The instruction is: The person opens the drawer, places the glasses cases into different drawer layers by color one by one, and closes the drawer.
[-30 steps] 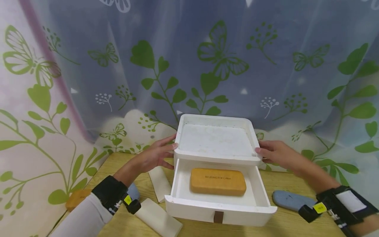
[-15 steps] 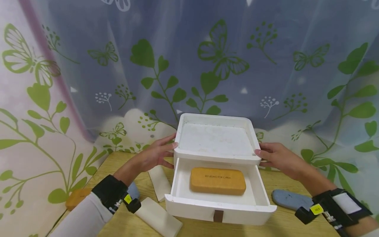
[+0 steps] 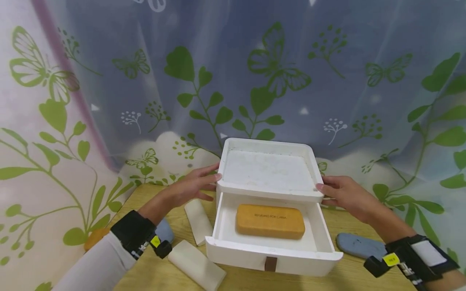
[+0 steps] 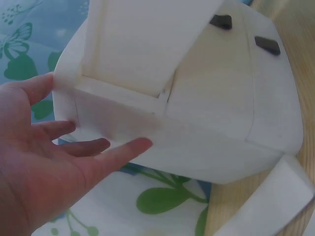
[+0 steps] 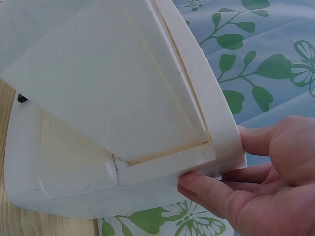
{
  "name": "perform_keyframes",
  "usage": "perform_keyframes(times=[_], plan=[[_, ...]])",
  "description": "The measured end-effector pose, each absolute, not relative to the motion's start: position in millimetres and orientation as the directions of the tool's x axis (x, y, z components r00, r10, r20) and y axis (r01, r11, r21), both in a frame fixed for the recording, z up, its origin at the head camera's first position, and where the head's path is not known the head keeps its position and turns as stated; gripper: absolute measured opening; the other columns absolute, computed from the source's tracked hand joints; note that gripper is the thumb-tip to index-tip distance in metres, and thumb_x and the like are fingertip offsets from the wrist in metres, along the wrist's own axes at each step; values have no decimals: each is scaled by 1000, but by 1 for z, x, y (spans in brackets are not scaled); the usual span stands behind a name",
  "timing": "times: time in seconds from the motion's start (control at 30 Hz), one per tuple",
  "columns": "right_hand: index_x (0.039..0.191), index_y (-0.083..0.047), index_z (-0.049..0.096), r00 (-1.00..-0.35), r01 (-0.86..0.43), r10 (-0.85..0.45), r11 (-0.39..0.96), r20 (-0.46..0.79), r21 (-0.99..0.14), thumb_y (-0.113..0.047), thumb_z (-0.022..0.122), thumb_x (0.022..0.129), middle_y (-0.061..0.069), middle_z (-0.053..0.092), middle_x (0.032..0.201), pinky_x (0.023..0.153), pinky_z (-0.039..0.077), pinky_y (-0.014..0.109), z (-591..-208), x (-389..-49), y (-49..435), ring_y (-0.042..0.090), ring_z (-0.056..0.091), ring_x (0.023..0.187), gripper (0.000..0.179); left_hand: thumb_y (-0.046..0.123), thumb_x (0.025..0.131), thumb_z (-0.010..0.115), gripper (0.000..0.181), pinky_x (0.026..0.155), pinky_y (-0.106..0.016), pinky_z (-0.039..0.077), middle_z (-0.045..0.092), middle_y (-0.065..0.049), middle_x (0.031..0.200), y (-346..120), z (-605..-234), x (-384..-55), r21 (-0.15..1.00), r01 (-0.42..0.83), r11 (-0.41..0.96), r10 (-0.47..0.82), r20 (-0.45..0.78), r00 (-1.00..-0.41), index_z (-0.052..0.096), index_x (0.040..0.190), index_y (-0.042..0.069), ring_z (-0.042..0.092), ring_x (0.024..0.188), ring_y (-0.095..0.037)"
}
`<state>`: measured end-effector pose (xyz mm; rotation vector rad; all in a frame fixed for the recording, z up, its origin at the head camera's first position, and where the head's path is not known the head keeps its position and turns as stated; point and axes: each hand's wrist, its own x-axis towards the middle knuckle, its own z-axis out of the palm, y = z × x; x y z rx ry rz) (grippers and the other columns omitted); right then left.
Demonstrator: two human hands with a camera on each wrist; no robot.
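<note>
Between my hands stands a small white drawer cabinet [image 3: 267,171] with a tray-like top. Its top drawer [image 3: 251,258] is pulled out and has a brown pull tab. Inside the drawer lies a tan glasses case [image 3: 270,226] with dark lettering. My left hand [image 3: 189,188] touches the cabinet's left side, thumb at the top edge and fingers spread, as the left wrist view also shows. On the opposite side, my right hand [image 3: 344,196] rests its thumb and fingers against the top corner, fingers slightly bent. Lower drawers with dark tabs [image 4: 267,45] appear closed in the left wrist view.
Two cream cases [image 3: 198,264] lie left of the cabinet on the wooden table [image 3: 327,279]. A blue-grey case [image 3: 358,245] lies to the right. Another blue-grey case [image 3: 165,231] and an orange-brown item [image 3: 95,238] are partly behind my left arm. A patterned curtain [image 3: 233,81] hangs behind.
My right hand has shifted slightly down along the cabinet's side since a second ago. The head view has moved a little. The drawer and glasses case stay as they were.
</note>
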<state>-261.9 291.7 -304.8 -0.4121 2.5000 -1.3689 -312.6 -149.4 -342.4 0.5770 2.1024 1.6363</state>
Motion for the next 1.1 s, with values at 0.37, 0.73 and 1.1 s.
perform_keyframes(times=[0.37, 0.73, 1.1], plan=[[162, 7, 20, -928, -115, -361, 505, -88, -855, -32, 49, 111, 32, 36, 161, 108, 52, 47, -307, -260, 294, 47, 44, 146, 70, 51, 104, 56, 78, 119, -67, 35, 27, -15, 171, -170, -342, -298, 713, 335, 616, 407, 76, -910, 25, 166, 15, 36, 152, -48], [162, 7, 19, -932, -110, -350, 515, -91, -850, -34, 49, 111, 33, 36, 162, 108, 52, 47, -304, -262, 291, 49, 42, 147, 71, 39, 99, 69, 84, 112, -70, 39, 37, -33, 161, -216, -376, -278, 450, 294, 843, 300, 60, -952, 30, 161, -1, 40, 145, -55], [162, 6, 21, -932, -117, -354, 507, -82, -854, -34, 50, 111, 32, 38, 161, 109, 51, 48, -307, -261, 292, 48, 44, 146, 71, 41, 83, 85, 98, 99, -71, 47, 36, -42, 156, -271, -418, -273, 291, 266, 919, 293, -52, -955, 38, 157, -4, 42, 135, -65]])
